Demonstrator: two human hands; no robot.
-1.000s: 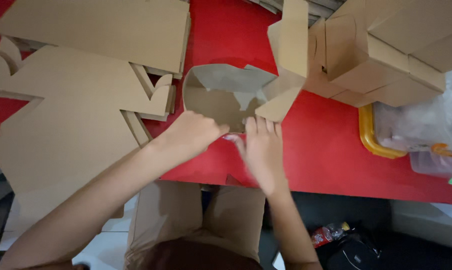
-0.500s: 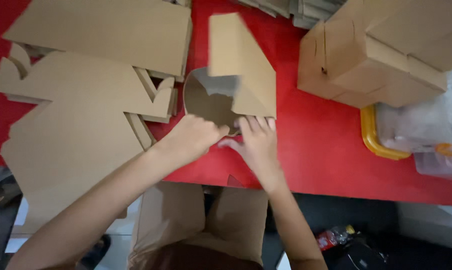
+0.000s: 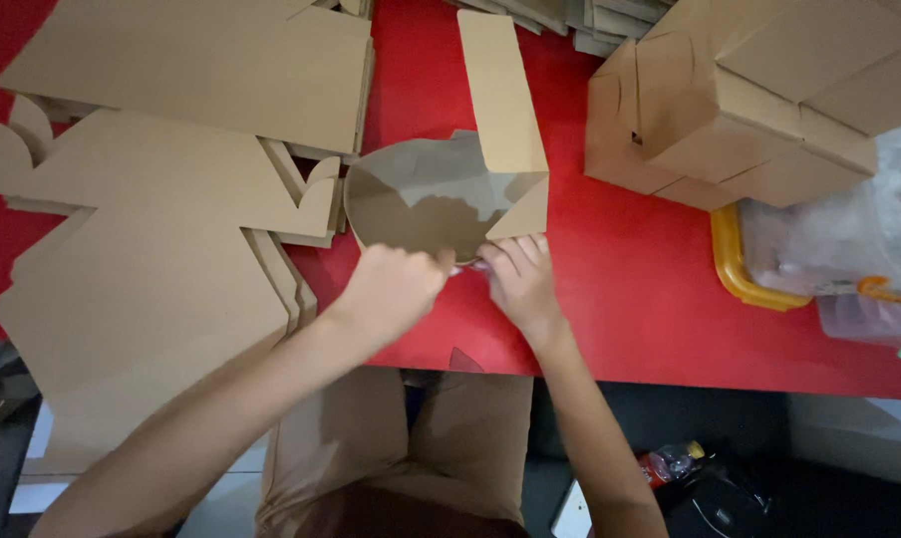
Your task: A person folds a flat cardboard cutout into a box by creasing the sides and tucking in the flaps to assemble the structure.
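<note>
At the far left, flat cardboard cutouts (image 3: 142, 289) lay in a stack on the red table (image 3: 630, 289), their notched tabs pointing toward the middle, and the lower end of the stack hung past the table's near edge. Above them, a plain cardboard sheet (image 3: 211, 70) lay flat along the back of the table.

The left hand (image 3: 391, 289) came in over the near edge, curled into a loose fist with the knuckles up. Its fingers were clenched on the near rim of a half-folded cardboard box (image 3: 421, 199); what exactly they pinched was hidden under the hand. The box sat on the table in the middle, just right of the cutouts' tabs and touching them, with its rounded wall open toward the camera and one long flap (image 3: 505, 90) standing up on its right side.

The right hand (image 3: 520, 279) was just beside the left one, nearly touching it. Its fingers lay fairly straight and close together, tips pressed on the box's near right corner, where a triangular fold met the table. A small pale strip showed between the two hands, too small to tell what it was.

Further right, finished cardboard boxes (image 3: 750, 100) stood piled near the back. Beside them at the right edge sat a yellow-rimmed tub (image 3: 730, 269) under crumpled clear plastic (image 3: 839, 229).
</note>
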